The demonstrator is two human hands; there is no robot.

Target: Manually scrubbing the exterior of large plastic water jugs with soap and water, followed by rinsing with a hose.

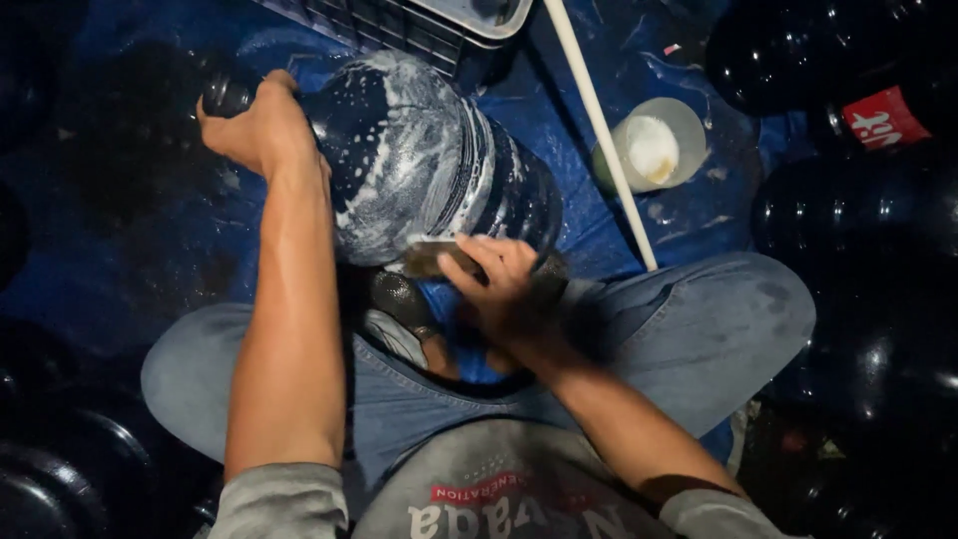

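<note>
Horizontally, the soapy water jug (429, 160) lies with its neck toward upper left. Left hand (261, 125) clasps the neck; right hand (499, 284) pinches a sponge (431, 255) against its base.

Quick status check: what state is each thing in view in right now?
Big blue water jug: on its side, streaked with white suds.
Left hand: gripping the jug's neck.
Right hand: pressing a scrub pad against the jug's base.
Small tub: upright, open, white contents.
White pole: lying slanted beside the tub.
</note>
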